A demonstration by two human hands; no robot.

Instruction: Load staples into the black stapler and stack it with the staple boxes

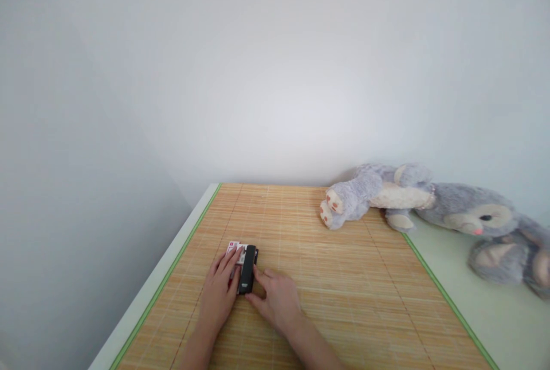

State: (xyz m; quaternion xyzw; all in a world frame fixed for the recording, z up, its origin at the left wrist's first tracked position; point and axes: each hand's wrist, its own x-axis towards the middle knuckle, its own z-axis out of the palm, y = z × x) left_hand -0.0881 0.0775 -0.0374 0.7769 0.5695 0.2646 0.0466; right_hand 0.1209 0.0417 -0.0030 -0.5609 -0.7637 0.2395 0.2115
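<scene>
A small black rectangular device (248, 268) lies on a bamboo mat (344, 278), partly over a white and red card or packet (234, 247). My left hand (220, 292) rests flat on the card, fingers stretched out along the device's left side. My right hand (275, 298) touches the device's right edge, thumb and forefinger pinching its near end. Both forearms come in from the lower edge of the view.
A grey and cream plush rabbit (429, 201) lies on its side at the mat's far right corner, partly on the pale surface (494, 313). The mat has green edging and ends near the white wall (275, 72). The surface's left edge drops off.
</scene>
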